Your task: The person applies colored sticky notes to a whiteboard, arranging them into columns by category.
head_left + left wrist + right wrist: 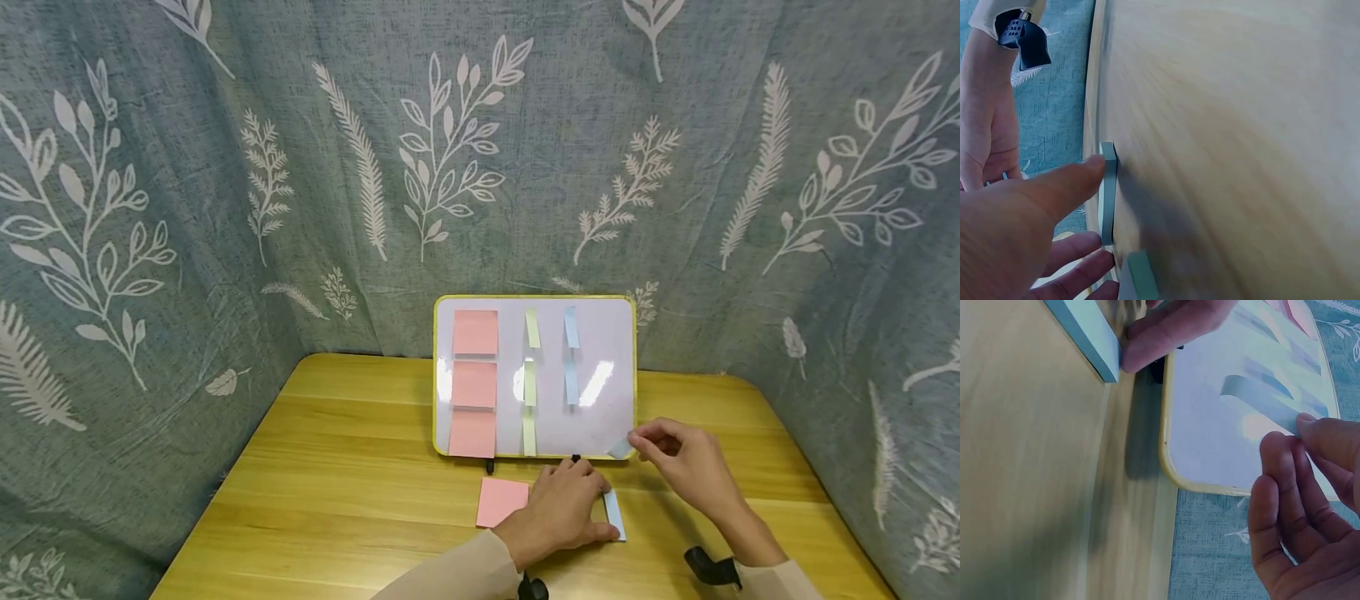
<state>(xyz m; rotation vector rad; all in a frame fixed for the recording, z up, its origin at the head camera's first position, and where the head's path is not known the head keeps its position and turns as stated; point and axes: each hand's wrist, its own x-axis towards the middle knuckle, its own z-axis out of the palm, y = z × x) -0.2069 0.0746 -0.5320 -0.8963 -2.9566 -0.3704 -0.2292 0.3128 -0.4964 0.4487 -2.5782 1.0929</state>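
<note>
My right hand (pixel 693 467) pinches one end of a single light blue sticky note strip (pixel 1260 405) between thumb and fingertips. The curved strip overlaps the lower right corner of the whiteboard (pixel 609 333) in the head view. On the table, my left hand (pixel 564 507) holds a narrow blue sticky note pad (pixel 615 517), thumb at one end and a finger at the other. Beside that hand lies a pink sticky note pad (pixel 502 502), partly covered. In the left wrist view, another small pad (pixel 1142 275) shows under the fingers.
The yellow-framed whiteboard stands on the wooden table (pixel 337 475). Three pink notes (pixel 475 383) run down its left side, three green strips (pixel 530 382) down the middle, and two blue strips (pixel 572 382) farther right. A patterned curtain (pixel 525 167) surrounds the table's back and sides.
</note>
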